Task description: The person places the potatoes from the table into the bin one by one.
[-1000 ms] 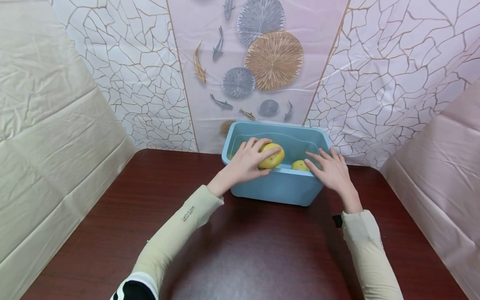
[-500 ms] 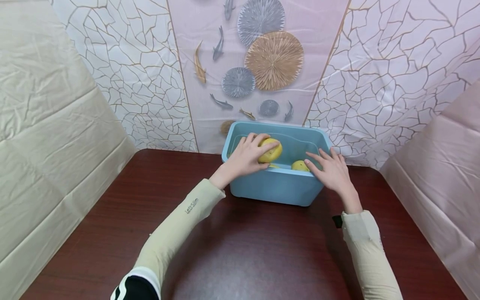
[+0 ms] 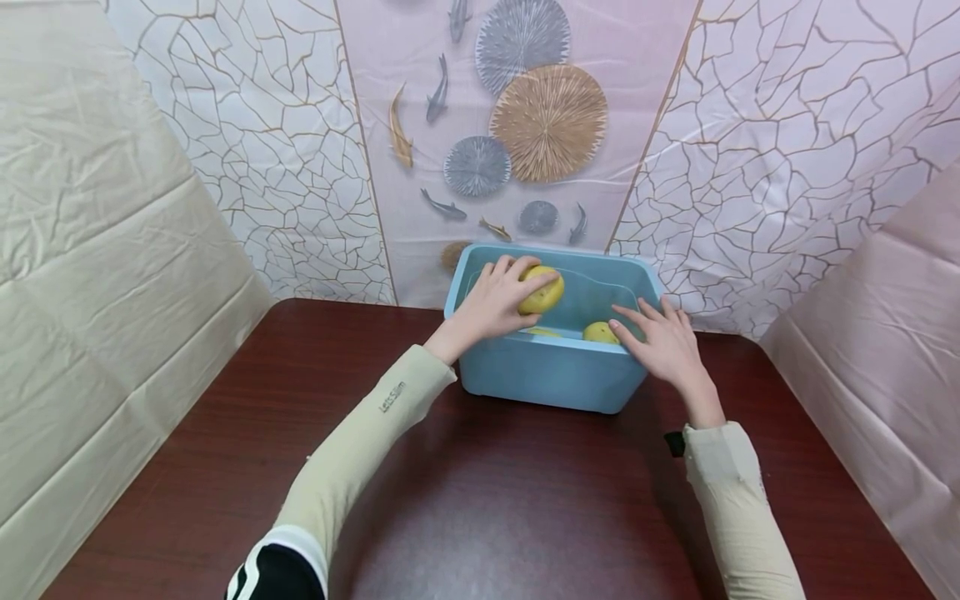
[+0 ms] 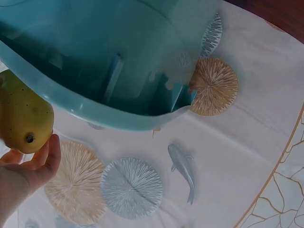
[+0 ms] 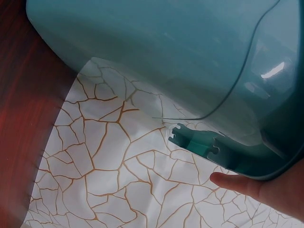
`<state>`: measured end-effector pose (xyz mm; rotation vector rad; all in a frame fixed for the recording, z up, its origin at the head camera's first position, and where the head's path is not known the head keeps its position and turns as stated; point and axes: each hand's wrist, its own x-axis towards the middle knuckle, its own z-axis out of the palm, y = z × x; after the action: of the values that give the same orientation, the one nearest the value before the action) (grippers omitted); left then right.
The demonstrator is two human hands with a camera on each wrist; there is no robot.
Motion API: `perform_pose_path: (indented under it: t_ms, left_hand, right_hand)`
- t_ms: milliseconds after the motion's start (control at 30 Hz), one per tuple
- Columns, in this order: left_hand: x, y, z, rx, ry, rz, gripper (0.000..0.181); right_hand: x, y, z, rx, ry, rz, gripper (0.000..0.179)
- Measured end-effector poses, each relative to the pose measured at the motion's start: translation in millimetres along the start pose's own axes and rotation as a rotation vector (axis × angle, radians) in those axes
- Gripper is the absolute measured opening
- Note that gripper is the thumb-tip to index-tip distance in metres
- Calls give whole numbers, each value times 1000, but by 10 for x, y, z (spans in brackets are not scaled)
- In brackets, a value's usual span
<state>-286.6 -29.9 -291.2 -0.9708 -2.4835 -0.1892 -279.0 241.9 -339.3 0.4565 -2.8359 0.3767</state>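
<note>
My left hand (image 3: pixel 498 298) grips a yellow, mango-shaped fruit (image 3: pixel 542 289) over the open top of a blue plastic bin (image 3: pixel 551 375). In the left wrist view the same fruit (image 4: pixel 26 111) shows dark speckles and a dark stem scar, with fingertips curled under it beside the bin's rim (image 4: pixel 90 111). Inside, against the front wall, a second yellow fruit (image 3: pixel 600 332) shows its top. More yellow (image 3: pixel 543 332) peeks over the front rim below the held fruit. My right hand (image 3: pixel 663 340) rests with spread fingers at the bin's right front corner.
The bin stands at the back of a dark red-brown table (image 3: pixel 480 500), close to a patterned cloth backdrop (image 3: pixel 420 275). Pale cloth hangs (image 3: pixel 112 292) along the left side, and more cloth (image 3: pixel 877 350) on the right.
My left hand has lifted the fruit up and slightly back from the front rim, uncovering more of the yellow below it. The right hand and the bin have stayed put.
</note>
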Motion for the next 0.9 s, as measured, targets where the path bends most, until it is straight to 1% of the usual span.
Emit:
perform_pose_path:
  t_ms: [467,667,900]
  left_hand:
    - [152,-11,-73,9,-38,-21,57]
    - [212,-40,-65,-16,-46,-15,57]
    - [239,-124,-18,-26,-71,-48,57]
  right_hand:
    - [4,4,4,-1,0,4,60]
    - [-14,3,1,7,-10,9,60]
    - [2,-4,-6,1,-5,6,61]
